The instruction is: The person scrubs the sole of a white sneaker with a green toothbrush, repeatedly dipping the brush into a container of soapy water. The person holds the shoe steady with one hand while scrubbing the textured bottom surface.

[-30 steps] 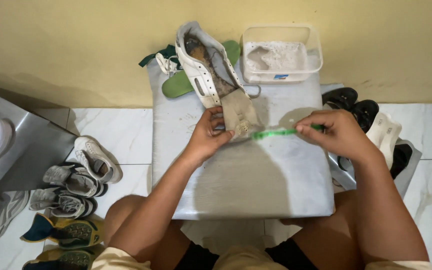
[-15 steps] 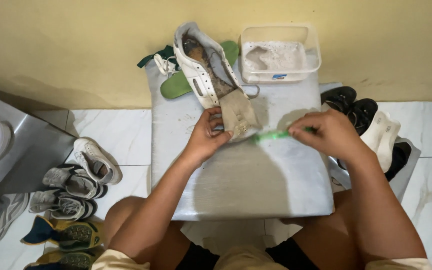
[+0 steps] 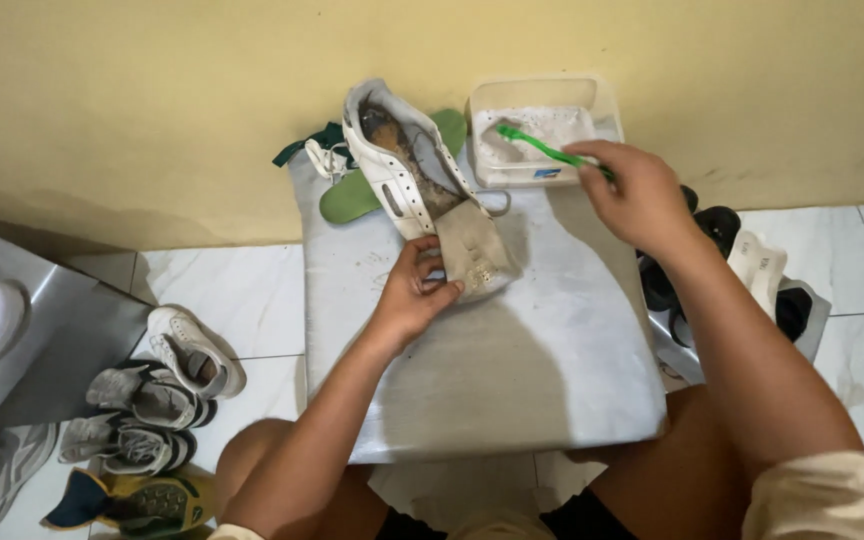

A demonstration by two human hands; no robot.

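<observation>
Left hand (image 3: 414,292) pinching shoe (image 3: 422,190), right hand (image 3: 637,190) gripping green toothbrush (image 3: 542,147)

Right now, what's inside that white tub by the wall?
The white tub holds white powder or foam, with the head of the green brush from the right hand dipped in. The tub's bottom is covered.

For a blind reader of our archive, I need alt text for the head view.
A seated person's right hand dips a green toothbrush into a white plastic tub of pale powder, while the left hand holds the grey tongue of a dirty white sneaker on a grey padded board. Other shoes lie on the tiled floor.
</observation>
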